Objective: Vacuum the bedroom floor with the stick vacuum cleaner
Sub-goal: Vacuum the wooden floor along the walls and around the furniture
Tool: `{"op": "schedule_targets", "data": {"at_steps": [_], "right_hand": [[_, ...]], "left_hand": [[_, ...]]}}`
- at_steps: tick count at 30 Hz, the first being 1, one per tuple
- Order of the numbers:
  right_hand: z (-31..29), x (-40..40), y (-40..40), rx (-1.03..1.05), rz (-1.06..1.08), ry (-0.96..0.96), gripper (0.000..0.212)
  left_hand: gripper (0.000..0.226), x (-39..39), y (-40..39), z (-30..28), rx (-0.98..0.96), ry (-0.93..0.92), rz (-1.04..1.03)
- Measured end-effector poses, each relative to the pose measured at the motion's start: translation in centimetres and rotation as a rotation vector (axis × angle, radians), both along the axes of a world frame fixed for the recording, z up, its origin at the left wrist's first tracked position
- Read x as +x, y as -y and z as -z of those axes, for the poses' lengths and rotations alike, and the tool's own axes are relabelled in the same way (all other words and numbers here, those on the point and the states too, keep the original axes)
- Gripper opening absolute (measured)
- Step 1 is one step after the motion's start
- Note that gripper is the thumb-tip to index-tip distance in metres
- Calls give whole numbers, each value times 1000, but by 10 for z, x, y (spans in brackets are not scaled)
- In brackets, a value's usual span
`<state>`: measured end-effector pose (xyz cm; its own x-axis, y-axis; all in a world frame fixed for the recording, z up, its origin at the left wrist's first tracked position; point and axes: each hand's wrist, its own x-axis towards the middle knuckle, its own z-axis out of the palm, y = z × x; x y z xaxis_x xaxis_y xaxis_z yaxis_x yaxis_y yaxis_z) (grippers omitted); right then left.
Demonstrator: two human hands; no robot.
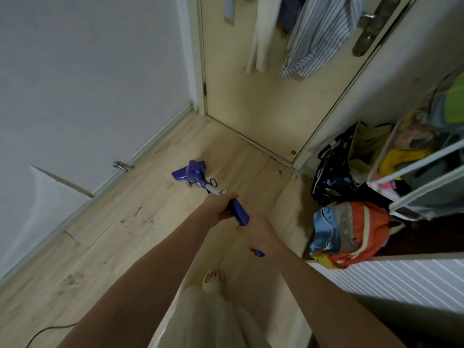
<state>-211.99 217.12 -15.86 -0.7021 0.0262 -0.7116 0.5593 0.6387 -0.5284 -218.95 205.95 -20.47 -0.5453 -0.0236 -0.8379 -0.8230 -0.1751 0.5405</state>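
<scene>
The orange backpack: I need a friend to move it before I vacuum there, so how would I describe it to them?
Start at the closed door and look to its right, at the pile of bags on the floor beside the white rack. The backpack lies nearest the person, in front of the dark patterned bag. It alone is orange with blue and grey panels.

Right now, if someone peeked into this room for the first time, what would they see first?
Probably the bright blue stick vacuum in the middle of the wooden floor, near the closed door. The left hand and the right hand both grip its handle. Next, the orange and blue backpack on the right, beside a dark bag.
</scene>
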Motion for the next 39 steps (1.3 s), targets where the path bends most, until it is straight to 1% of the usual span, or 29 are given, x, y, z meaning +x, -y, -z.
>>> {"op": "schedule_targets", "data": {"at_steps": [5, 7, 10, 13, 17, 19, 22, 25, 28, 31, 33, 35, 37, 39], "right_hand": [[-8, 78, -26, 6, 32, 70, 21], [-10, 118, -34, -11, 34, 83, 17], [-16, 177, -46, -37, 14, 72, 15], [-18, 228, -58, -44, 21, 53, 12], [-19, 291, -67, 2, 35, 34, 8], [-28, 317, -76, -24, 31, 47, 10], [-44, 350, -90, -73, 77, 102, 10], [-57, 376, -96, -83, 141, 171, 22], [-65, 404, -89, -87, 180, 212, 16], [-70, 427, -73, -94, 213, 214, 5], [-76, 439, -62, -101, 246, 210, 9], [-84, 450, -53, -99, 266, 201, 2], [-93, 461, -48, -90, 252, 179, 11], [-102, 473, -45, -95, 243, 161, 10]], "left_hand": [[43, 81, -28, -8, 9, -16, 36], [39, 122, -37, -11, 17, -21, 50], [33, 180, -47, -15, 43, -37, 76], [33, 232, -57, -19, 55, -49, 100], [30, 293, -71, -29, 34, -27, 155], [28, 318, -77, -34, 48, -8, 174], [24, 348, -87, -43, 52, -1, 194], [29, 374, -96, -47, 66, 19, 201], [40, 399, -94, -50, 82, 53, 222], [44, 418, -84, -55, 90, 52, 248], [43, 429, -77, -58, 108, 40, 265], [37, 440, -73, -64, 103, 28, 277], [31, 452, -70, -66, 104, 30, 293], [29, 465, -66, -69, 117, 41, 310]]}}
